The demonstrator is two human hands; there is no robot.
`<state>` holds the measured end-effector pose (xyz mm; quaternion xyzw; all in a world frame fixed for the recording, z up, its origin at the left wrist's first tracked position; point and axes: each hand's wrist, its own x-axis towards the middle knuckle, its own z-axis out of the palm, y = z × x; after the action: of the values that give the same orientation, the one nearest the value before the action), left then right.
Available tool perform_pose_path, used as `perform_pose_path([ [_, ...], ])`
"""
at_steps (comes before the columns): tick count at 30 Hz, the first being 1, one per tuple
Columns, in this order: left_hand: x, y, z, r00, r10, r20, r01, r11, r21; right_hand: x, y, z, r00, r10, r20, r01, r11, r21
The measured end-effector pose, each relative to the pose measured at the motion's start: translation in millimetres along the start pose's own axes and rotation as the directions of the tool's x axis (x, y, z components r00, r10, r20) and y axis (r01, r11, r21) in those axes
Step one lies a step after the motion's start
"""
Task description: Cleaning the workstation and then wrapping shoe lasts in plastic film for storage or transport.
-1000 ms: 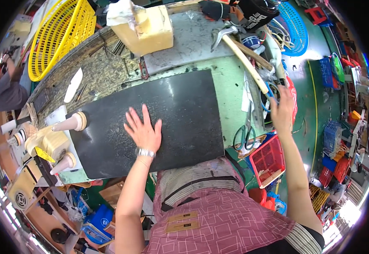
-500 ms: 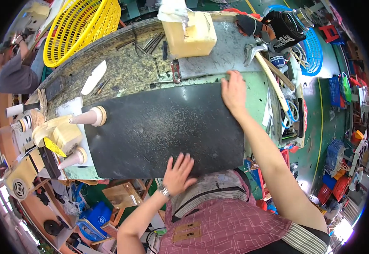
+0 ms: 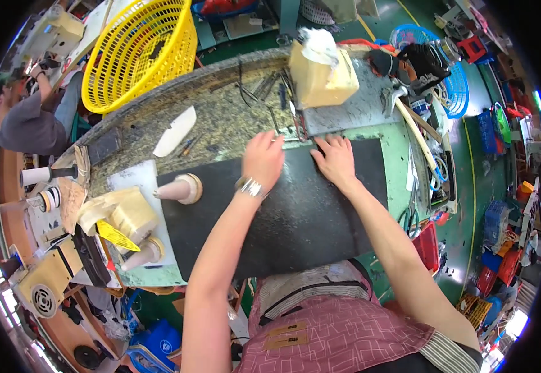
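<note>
Black sheet (image 3: 311,214) apparently touches right fingers (image 3: 332,147).

A dark, thin, broad sheet (image 3: 308,211), black and roughly rectangular, lies flat across the near part of the bench (image 3: 396,155), its long sides running left to right. I can see a soft sheen toward its far middle and fine pale specks scattered over the surface. The far right corner looks squarely cut, not curled.
</note>
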<state>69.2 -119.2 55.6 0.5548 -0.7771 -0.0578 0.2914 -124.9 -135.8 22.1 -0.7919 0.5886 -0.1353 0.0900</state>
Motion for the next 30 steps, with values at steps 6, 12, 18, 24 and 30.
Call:
perform_pose_path([
  [6, 35, -17, 65, 0.947, 0.045, 0.318, -0.130, 0.959, 0.253, 16, -13, -44, 0.943, 0.233, -0.239, -0.146, 0.932, 0.331],
  [12, 12, -28, 54, 0.959, -0.235, 0.158, 0.219, 0.969, 0.114, 93, -33, -50, 0.800, 0.210, -0.562, -0.151, 0.977, 0.150],
  [18, 6, -34, 46, 0.937, -0.298, 0.182, 0.311, 0.949, -0.045, 120, -40, -41, 0.793, 0.124, -0.597, -0.175, 0.984, -0.028],
  [24, 14, -44, 33, 0.885, -0.465, 0.003, 0.465, 0.883, -0.066, 101, 28, -63, 0.791, 0.064, -0.609, -0.146, 0.986, -0.085],
  [30, 3, -130, -4, 0.708, -0.690, -0.150, 0.645, 0.545, 0.536, 56, 88, -95, 0.763, 0.232, -0.603, -0.257, 0.965, 0.047],
])
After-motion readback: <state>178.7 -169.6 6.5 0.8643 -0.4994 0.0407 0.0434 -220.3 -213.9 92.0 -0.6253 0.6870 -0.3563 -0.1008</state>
